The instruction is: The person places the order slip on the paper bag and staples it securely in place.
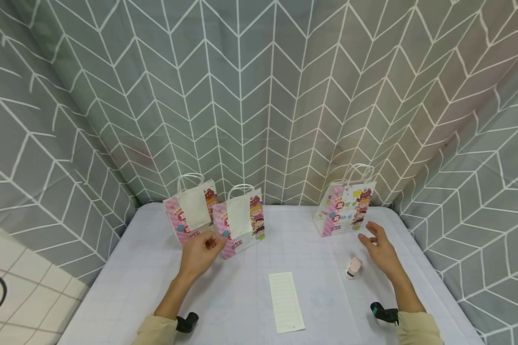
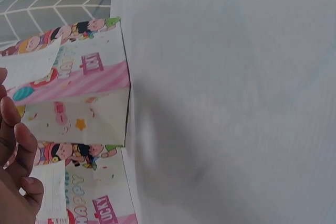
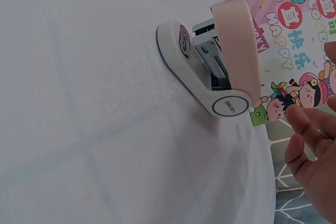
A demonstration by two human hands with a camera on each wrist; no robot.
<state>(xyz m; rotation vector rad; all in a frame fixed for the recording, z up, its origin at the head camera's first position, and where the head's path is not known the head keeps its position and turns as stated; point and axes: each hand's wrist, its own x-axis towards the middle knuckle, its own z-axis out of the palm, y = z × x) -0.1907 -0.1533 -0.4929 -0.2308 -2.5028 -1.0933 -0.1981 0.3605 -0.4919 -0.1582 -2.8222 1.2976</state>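
Observation:
My left hand [image 1: 200, 254] hovers in front of two paper gift bags, fingers loosely bent with nothing between them. The left gift bag [image 1: 175, 218] and the middle gift bag [image 1: 258, 223] each have a pale lined paper slip [image 1: 239, 215] on the front. Over on the right, my right hand [image 1: 380, 249] has its fingers spread and holds nothing. Its fingertips are close to the lower corner of a third gift bag [image 1: 349, 211], whose printed front is uncovered. A pink and white stapler [image 3: 239, 51] stands on the table, left of the right hand.
Another lined paper slip [image 1: 287, 302] lies flat near the middle of the white-covered table [image 1: 323, 306]. Grey patterned curtains [image 1: 259, 120] hang behind the bags and along both sides. Black wrist devices [image 1: 384, 314] sit below each hand.

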